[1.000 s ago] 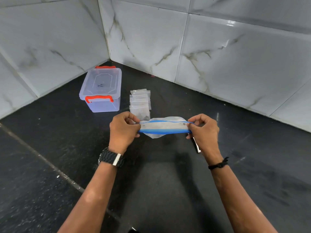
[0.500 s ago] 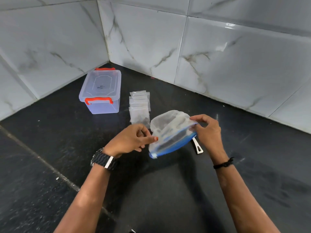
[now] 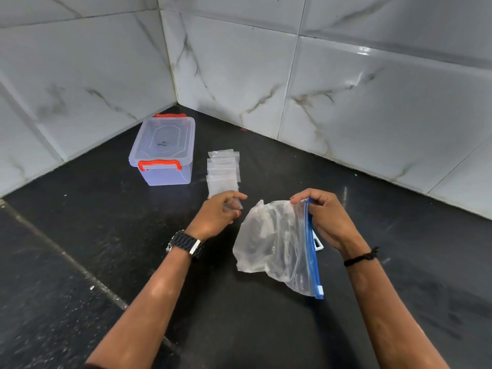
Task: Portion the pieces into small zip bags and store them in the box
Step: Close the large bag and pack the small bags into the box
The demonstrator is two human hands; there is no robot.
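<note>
My right hand (image 3: 326,217) grips the blue zip edge of a large clear bag (image 3: 274,243), which hangs tilted above the black counter with pale pieces dimly showing inside. My left hand (image 3: 219,211) is off the bag, fingers loosely curled and holding nothing, hovering over the near end of a row of small zip bags (image 3: 223,171). A clear plastic box (image 3: 163,150) with red handles and its lid on stands to the left of the small bags.
A small white object (image 3: 318,243) lies on the counter, mostly hidden behind the large bag and my right hand. White marble-tiled walls meet in a corner behind the box. A seam runs across the black counter at the left.
My left hand has let go of the large bag and moved left toward the small bags. My right hand has swung the bag so its zip edge points down toward me.
</note>
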